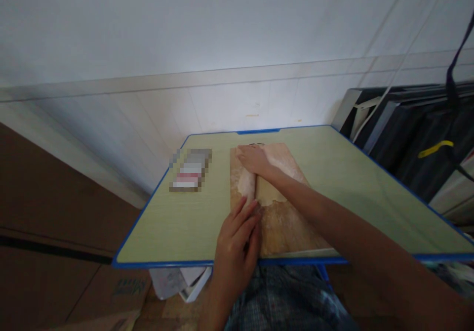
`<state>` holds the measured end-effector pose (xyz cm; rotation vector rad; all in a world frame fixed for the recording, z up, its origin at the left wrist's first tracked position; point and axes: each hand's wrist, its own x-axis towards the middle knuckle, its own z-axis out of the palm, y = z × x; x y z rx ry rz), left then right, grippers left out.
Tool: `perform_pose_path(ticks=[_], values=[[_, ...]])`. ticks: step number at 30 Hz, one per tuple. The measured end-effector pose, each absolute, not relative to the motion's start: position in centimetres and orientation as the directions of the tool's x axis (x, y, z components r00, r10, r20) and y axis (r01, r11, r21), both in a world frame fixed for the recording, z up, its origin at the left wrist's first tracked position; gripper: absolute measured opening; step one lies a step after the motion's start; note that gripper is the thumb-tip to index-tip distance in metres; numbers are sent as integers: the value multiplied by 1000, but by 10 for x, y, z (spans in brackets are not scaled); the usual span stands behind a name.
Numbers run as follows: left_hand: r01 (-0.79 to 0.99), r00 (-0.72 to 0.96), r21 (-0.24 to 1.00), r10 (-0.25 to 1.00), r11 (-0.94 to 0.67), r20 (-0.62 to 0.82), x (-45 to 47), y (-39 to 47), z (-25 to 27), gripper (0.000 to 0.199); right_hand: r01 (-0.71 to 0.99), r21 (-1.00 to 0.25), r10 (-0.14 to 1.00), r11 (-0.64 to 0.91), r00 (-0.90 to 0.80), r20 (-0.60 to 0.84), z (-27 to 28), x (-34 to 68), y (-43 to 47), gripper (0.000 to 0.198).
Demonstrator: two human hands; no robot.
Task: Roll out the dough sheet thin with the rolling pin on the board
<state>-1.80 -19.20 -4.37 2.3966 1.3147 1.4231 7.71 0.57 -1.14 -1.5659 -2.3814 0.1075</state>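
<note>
Green tabletop [148, 232]: right hand [253, 159] curled around pale roll [247, 184], left hand [237, 237] open against it; uneven pressure may tear dough [268, 191] beside right hand.

A plain whitish wall [222, 24], crossed by a narrow horizontal moulding [222, 77], is dimly and softly lit. A pale green, blue-rimmed table [333, 165] is placed before it. Dark flat panels [414, 138] are propped at right; brown, wood-like floor [177, 311] is glimpsed below.
</note>
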Motion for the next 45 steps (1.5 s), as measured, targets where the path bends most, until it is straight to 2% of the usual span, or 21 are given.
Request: perform_pose_path(ticks=[4,10,14,19,23,26,30,35,37,41,45], values=[[632,170,464,695,-621,699,-16,-193,-44,27,891,-217,911,400,-359,205,-15,82,8,40],[642,-55,584,730,-497,681,-17,-195,-44,24,883,-211,901,420,-378,213,-9,59,9,35],[625,-159,649,743,-433,649,-21,-195,-43,23,907,-233,932,351,-314,182,-3,40,6,36],[628,-97,631,758,-456,645,-22,-196,-43,27,905,-221,930,363,-336,152,1,38,4,38],[647,87,517,728,-561,680,-18,-195,-44,29,896,-211,919,390,-362,158,-4,59,5,31],[647,177,460,707,-608,685,-15,-194,-44,28,897,-212,918,388,-356,172,-8,74,5,34],[647,118,484,705,-588,699,-15,-195,-44,26,903,-217,924,370,-335,181,-7,75,4,37],[619,-115,636,748,-460,653,-20,-197,-44,22,906,-230,932,354,-322,166,2,46,-1,33],[599,-161,669,752,-440,639,-22,-197,-45,21,912,-234,939,337,-307,155,5,34,-3,36],[609,-153,656,746,-446,648,-24,-195,-47,21,906,-221,930,361,-333,155,8,25,-5,36],[657,-16,546,715,-519,699,-19,-194,-47,23,899,-224,925,376,-348,154,4,40,-1,34]])
